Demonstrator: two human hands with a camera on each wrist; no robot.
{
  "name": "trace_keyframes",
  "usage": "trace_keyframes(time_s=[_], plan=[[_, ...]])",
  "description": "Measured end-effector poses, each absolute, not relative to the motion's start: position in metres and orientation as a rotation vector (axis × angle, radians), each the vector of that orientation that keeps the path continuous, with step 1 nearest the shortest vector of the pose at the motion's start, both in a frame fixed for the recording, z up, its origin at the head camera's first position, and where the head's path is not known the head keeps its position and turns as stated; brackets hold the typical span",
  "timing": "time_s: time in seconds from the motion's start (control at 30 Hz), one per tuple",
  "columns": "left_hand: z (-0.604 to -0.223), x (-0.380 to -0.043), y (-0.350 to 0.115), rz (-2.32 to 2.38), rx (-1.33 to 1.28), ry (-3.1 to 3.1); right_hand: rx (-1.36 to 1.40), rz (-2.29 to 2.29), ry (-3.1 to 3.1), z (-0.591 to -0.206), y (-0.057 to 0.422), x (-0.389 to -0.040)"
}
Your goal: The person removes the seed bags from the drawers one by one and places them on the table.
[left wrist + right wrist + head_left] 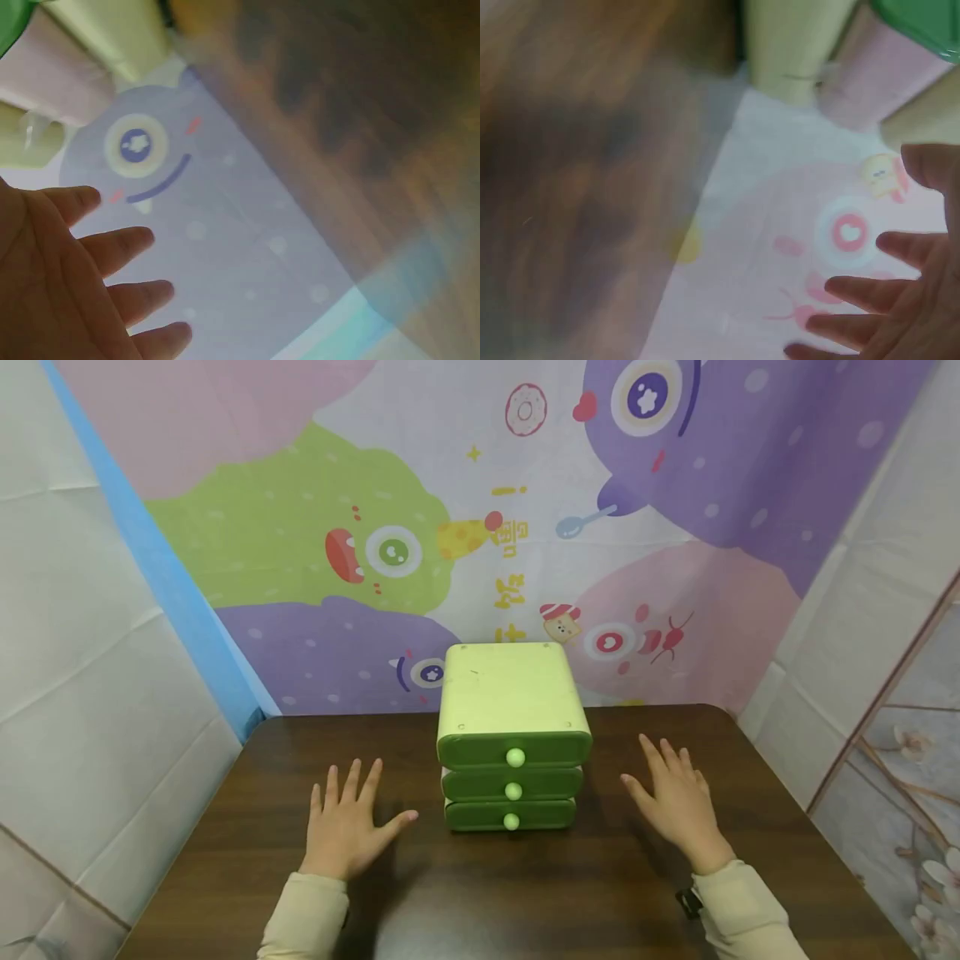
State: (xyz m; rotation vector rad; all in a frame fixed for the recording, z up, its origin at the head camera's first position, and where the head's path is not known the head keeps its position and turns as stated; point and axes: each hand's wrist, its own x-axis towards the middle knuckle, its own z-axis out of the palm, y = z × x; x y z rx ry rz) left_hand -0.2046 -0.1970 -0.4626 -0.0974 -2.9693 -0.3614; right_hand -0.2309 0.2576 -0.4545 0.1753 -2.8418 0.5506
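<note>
A small drawer cabinet (510, 693) with a pale yellow-green top stands toward the back of the table. Its three dark green drawers are stacked, each with a round light green knob (515, 758), and all look pushed in. To its left is my left hand (347, 827), palm down, fingers spread and holding nothing. On the other side my right hand (675, 806) is likewise spread, with nothing in it. Both wrist views show the cabinet's side from close by, including a pink middle section (52, 71) between yellowish ones.
The dark brown wooden table (465, 893) ends at the back against a cartoon-monster curtain (300, 543). Pale tiled sheets (97, 635) hang at the left and right. A black wrist strap (688, 903) shows at the right sleeve.
</note>
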Motion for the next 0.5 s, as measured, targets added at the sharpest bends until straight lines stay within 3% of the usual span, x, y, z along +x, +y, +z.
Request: trace_keyframes(time_s=[0.23, 0.5], plan=[[-0.44, -0.21, -0.197, -0.709, -0.203, -2.904, 0.135, 0.993, -2.587, -0.423, 0.245, -0.225], [-0.417, -0.221, -0.184, -1.399, -0.133, -2.653, 0.143, 1.516, -2.239, -0.396, 0.228, -0.22]])
